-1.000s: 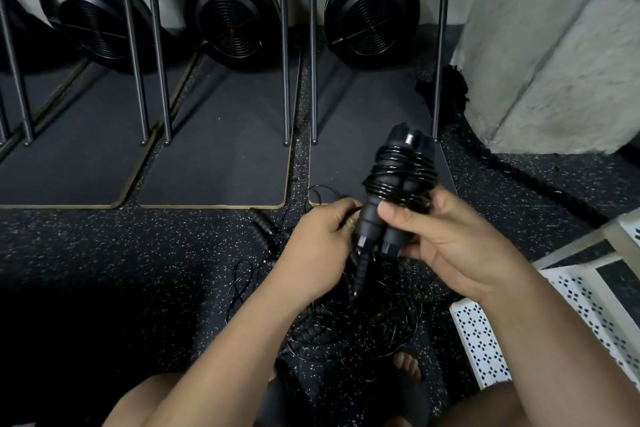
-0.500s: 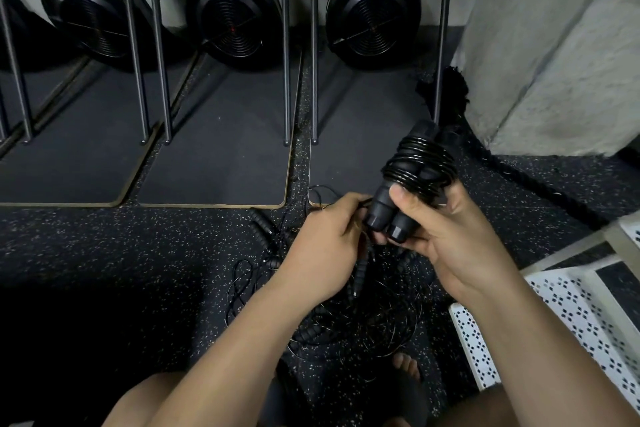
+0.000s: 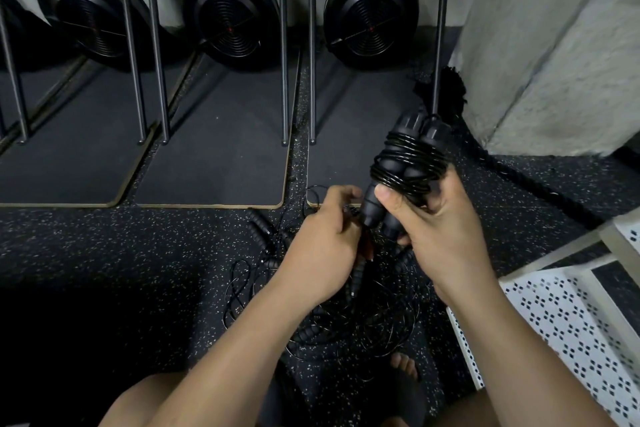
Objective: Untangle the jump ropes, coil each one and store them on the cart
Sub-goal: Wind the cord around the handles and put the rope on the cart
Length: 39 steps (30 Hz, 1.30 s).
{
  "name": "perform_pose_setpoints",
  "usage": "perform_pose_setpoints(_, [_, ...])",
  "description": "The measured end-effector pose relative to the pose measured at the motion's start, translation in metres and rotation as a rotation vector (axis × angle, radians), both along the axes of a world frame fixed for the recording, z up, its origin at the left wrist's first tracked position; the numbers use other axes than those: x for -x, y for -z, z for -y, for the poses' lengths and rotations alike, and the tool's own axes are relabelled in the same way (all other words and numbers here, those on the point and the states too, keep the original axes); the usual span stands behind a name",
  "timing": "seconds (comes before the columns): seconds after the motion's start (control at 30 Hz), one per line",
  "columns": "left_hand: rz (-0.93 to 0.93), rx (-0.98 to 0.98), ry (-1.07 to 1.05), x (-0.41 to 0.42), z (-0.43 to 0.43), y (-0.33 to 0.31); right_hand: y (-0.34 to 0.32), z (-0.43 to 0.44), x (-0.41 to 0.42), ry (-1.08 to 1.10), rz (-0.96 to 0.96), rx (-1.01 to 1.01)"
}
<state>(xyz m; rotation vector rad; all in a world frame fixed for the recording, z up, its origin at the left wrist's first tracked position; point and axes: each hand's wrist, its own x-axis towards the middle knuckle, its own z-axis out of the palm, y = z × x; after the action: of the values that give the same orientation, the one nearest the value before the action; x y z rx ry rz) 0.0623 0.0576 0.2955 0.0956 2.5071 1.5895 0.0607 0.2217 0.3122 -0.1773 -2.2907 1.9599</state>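
Head view, looking down at a speckled dark floor. Far left to centre, along the back wall: 3 round black fan housings in a row, each w/ a flat dark mat in front. Thin metal rods stand upright on the mats.

Near centre, a loose black handle lies on the floor just beside a tangle of thin black jump ropes, which spreads out below both forearms. L hand is over the tangle, back of hand to camera. Its fingers are curled, tips right at the lower ends of the handles held in the other hand; can't tell what, if anything, they pinch.

R hand grips a wound jump rope: 2 black handles side by side, tilted up and away, w/ cord wrapped round them in many glossy turns. Thumb presses on the front just under the wraps; fingers curl round the far side. The bundle is up off the floor, above the tangle and left of the cart. Toes show on the floor below the tangle.

Right of the hands stands a grey concrete pillar, w/ a thick black rope on the floor along its base. Bottom right corner: a white cart w/ a perforated shelf.
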Motion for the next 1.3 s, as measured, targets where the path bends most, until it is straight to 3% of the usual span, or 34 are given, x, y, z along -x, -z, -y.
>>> perform_pose_setpoints(0.27, [0.074,-0.164,-0.062,0.001,-0.005,0.002,-0.004,0.004,-0.004,0.044,-0.068,-0.219])
perform_pose_setpoints(0.57, [0.141,-0.28,-0.119,0.001,-0.011,0.002,-0.006,0.01,-0.006,0.091,-0.114,-0.314])
perform_pose_setpoints(1.0, [0.383,-0.581,-0.236,0.007,0.008,-0.007,-0.001,0.007,0.0,-0.161,-0.037,-0.456])
perform_pose_setpoints(1.13, [0.308,-0.532,-0.313,0.013,0.018,-0.008,0.007,0.003,0.001,-0.342,0.101,-0.301])
perform_pose_setpoints(1.3, [0.062,-0.214,-0.176,0.013,0.022,-0.011,0.005,0.0,-0.003,-0.356,0.175,-0.039])
